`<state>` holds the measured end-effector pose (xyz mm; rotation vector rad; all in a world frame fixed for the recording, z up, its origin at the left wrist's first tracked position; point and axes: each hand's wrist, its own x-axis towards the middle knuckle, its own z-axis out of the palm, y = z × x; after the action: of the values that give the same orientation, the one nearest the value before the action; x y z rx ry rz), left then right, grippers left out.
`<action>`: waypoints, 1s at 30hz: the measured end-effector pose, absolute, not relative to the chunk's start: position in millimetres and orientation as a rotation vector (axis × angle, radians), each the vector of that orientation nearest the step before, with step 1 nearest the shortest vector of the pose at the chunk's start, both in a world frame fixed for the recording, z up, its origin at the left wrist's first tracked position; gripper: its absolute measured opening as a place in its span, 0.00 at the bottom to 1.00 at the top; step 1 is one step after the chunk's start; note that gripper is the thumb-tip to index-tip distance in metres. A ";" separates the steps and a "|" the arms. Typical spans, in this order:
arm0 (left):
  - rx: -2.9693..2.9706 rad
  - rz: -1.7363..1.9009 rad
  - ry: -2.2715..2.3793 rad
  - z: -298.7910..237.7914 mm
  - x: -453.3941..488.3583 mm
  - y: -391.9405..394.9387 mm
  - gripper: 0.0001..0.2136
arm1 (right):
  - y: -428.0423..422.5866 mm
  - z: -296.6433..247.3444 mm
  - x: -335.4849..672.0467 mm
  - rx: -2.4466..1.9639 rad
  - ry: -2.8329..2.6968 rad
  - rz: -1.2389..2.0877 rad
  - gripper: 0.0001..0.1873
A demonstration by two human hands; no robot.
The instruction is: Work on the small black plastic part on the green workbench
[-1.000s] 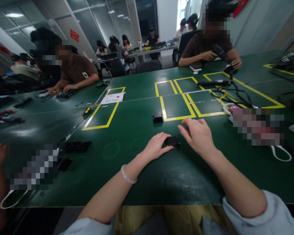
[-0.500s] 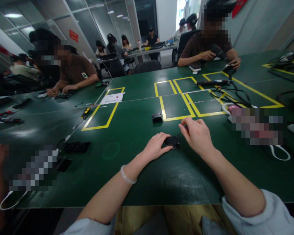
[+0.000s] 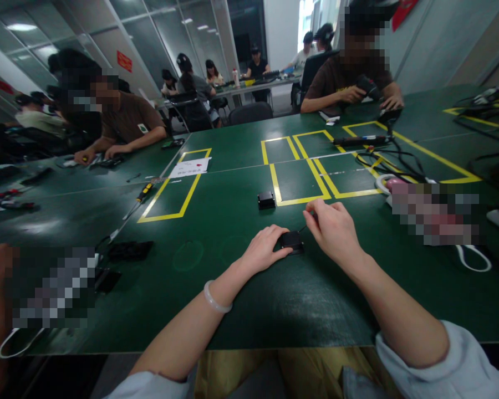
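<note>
A small flat black box (image 3: 291, 243) lies on the green table in front of me. My left hand (image 3: 266, 247) grips its left side, thumb along the near edge and fingers over the far corner. My right hand (image 3: 330, 224) is just beyond the box to the right, thumb and fingers pinched together. From that pinch a thin dark rod (image 3: 303, 228) runs down to the far right corner of the box. Its kind is too small to make out, and most of it is hidden by the fingers. A second black box (image 3: 266, 200) stands farther back, touched by neither hand.
Yellow tape outlines (image 3: 303, 200) mark the green table (image 3: 216, 310). To the right are black cables (image 3: 403, 160) and a blurred-out object with a white loop (image 3: 476, 260). Dark parts (image 3: 131, 250) and a yellow-black screwdriver (image 3: 145, 192) lie left. Co-workers sit across the table.
Both hands keep nearly the same places on the black box and the rod. The view has shifted very slightly. Across the table, a co-worker's hand has moved a little.
</note>
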<state>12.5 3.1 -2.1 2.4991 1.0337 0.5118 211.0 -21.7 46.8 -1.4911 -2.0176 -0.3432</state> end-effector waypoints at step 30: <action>2.499 0.505 1.031 -1.8 12.0 3.2 0.17 | -21.5 45.5 211.5 -1.481 -1.999 -0.348 0.09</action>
<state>12.0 3.2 -1.8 2.4991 1.0310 0.5050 211.5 -21.5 45.5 -1.4808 -1.9990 -0.3481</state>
